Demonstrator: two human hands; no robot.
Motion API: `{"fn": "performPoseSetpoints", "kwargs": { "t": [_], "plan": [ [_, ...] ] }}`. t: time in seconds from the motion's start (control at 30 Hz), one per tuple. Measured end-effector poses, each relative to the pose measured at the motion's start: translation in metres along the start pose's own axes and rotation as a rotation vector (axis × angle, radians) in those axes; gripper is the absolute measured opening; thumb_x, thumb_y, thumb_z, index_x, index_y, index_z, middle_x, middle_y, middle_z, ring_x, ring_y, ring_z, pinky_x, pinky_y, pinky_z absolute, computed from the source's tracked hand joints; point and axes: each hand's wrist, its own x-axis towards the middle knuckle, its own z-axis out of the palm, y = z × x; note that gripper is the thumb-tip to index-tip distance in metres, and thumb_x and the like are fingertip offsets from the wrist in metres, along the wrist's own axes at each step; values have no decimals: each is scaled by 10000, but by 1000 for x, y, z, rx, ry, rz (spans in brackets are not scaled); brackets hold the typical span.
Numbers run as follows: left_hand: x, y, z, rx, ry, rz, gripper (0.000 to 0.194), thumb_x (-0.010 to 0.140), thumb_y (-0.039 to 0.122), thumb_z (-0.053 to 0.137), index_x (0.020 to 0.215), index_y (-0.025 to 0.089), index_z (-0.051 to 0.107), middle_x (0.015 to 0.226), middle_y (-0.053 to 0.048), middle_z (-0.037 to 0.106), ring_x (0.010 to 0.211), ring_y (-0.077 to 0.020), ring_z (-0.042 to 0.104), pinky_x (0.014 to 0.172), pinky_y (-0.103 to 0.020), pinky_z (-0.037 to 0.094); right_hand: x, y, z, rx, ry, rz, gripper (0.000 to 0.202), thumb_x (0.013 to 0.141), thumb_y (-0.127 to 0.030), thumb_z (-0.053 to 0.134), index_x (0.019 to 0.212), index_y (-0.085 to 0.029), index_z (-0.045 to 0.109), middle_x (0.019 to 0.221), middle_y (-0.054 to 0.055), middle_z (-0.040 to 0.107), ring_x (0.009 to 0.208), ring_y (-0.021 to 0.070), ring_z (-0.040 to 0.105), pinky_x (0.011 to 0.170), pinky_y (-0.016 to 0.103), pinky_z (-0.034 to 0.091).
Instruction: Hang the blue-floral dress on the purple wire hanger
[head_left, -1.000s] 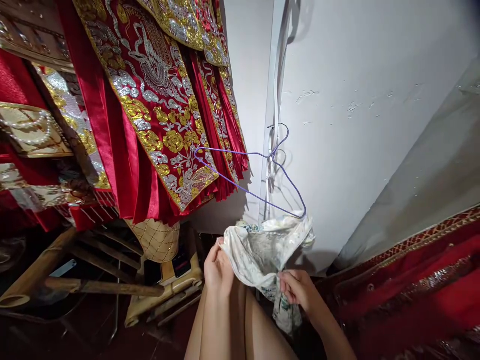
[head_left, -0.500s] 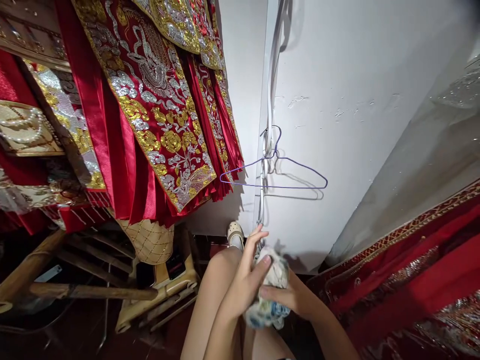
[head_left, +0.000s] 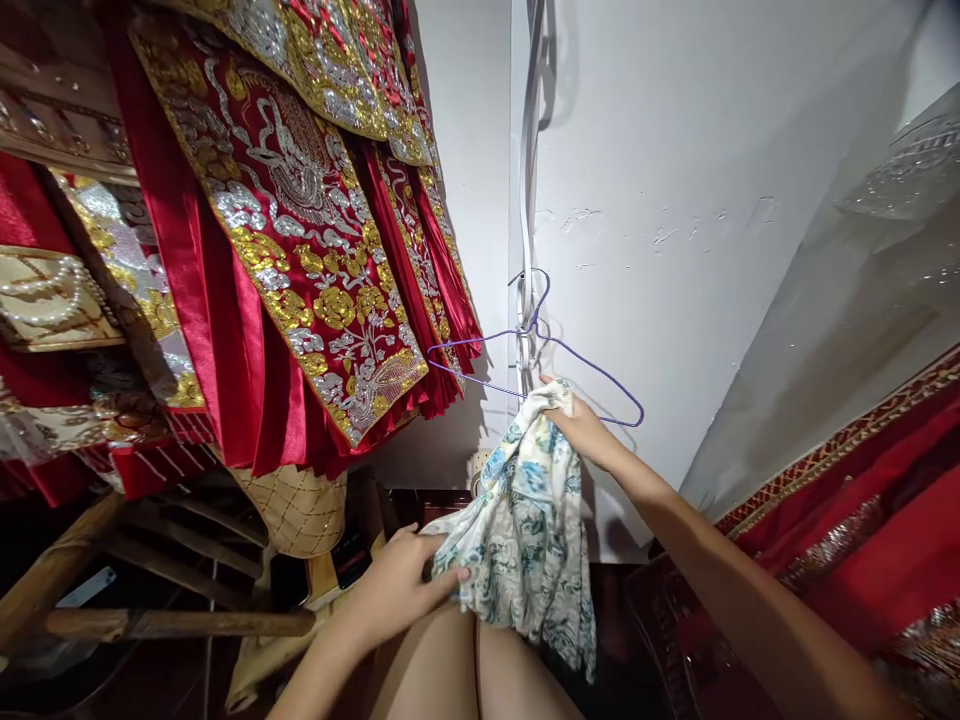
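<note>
A white garment with blue and green flower print (head_left: 529,520) hangs spread between my hands, above my knees. My left hand (head_left: 409,580) pinches its lower left edge, thumb in front. Higher up, my right hand (head_left: 581,425) grips the top of the garment, its fingers partly behind the cloth. Right behind that hand is a purple wire hanger (head_left: 592,360), hooked at a white cord (head_left: 527,200) on the wall. The garment's top overlaps the hanger's lower bar; whether they touch I cannot tell.
Red embroidered costumes (head_left: 330,260) with gold and silver hang at the left. Below them stand a bamboo chair (head_left: 180,624) and a gold quilted piece (head_left: 300,510). More red fabric (head_left: 862,560) lies at the right, by the white wall (head_left: 675,130).
The bunched garment has opened out. My right hand has risen with its top to the hanger, while my left hand has moved left. The hanger has tilted.
</note>
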Motion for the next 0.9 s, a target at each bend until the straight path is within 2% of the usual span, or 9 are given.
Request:
{"fn": "performPoseSetpoints", "kwargs": {
  "t": [0.1, 0.2, 0.27, 0.37, 0.5, 0.63, 0.7, 0.77, 0.9],
  "plan": [
    [1, 0, -18, 155, 7, -63, 404, 979, 464, 409, 805, 200, 660, 745, -29, 678, 747, -212, 627, 1064, -416, 367, 15, 24, 6, -94, -16, 23, 279, 811, -390, 503, 863, -182, 682, 904, 73, 710, 948, 269, 645, 891, 394, 484],
    [9, -5, -34, 299, 17, -93, 470, 1000, 446, 348, 740, 190, 645, 722, -54, 669, 743, -226, 618, 953, -413, 429, 11, 33, -8, -171, 73, 37, 220, 772, -378, 501, 705, -190, 595, 716, 38, 649, 724, 232, 602, 681, 334, 466],
    [18, -10, -48, 336, 48, -79, 424, 988, 427, 385, 821, 188, 693, 845, -90, 720, 845, -258, 648, 896, -399, 454, 2, 32, -24, -185, 139, 22, 173, 730, -347, 519, 683, -191, 577, 689, 28, 633, 685, 212, 575, 626, 305, 432],
    [35, -10, -72, 306, 167, 43, 335, 973, 364, 422, 1042, 199, 705, 1160, -116, 717, 1084, -278, 643, 971, -397, 455, -12, 25, -45, -157, 175, 14, 148, 706, -320, 536, 687, -183, 587, 672, 20, 621, 658, 191, 551, 607, 291, 422],
    [70, 17, -103, 263, 344, 235, 252, 950, 299, 425, 866, 191, 637, 1343, -123, 621, 1292, -290, 532, 1103, -420, 389, -26, 11, -54, -134, 222, 15, 137, 694, -315, 587, 653, -186, 574, 637, 14, 604, 633, 176, 526, 594, 286, 425],
    [113, 45, -117, 40, 530, 243, 161, 881, 243, 463, 961, 187, 590, 1329, -133, 607, 1258, -280, 547, 1061, -424, 425, -37, -7, -42, 3, 128, 19, 146, 716, -302, 621, 745, -163, 654, 726, 41, 688, 709, 203, 607, 653, 299, 479],
    [131, 47, -118, -138, 538, 252, 284, 856, 235, 485, 1116, 172, 580, 1168, -117, 663, 1069, -237, 625, 932, -373, 491, -42, -13, -38, 63, 69, 23, 207, 746, -303, 630, 855, -146, 707, 818, 63, 732, 792, 225, 652, 720, 320, 510],
    [140, 43, -116, -257, 485, 264, 325, 856, 273, 511, 1137, 147, 616, 1010, -89, 689, 911, -204, 636, 831, -319, 500, -44, -16, -42, 65, 76, 7, 289, 771, -305, 632, 979, -136, 739, 947, 89, 758, 897, 245, 676, 811, 346, 526],
    [136, 40, -114, -362, 418, 216, 283, 839, 356, 573, 925, 132, 724, 847, -59, 707, 797, -189, 617, 729, -267, 474, -34, -12, -78, -16, 435, -120, 549, 785, -271, 618, 1322, -162, 646, 1324, 117, 662, 1162, 260, 627, 1013, 383, 477]
  ]
}}
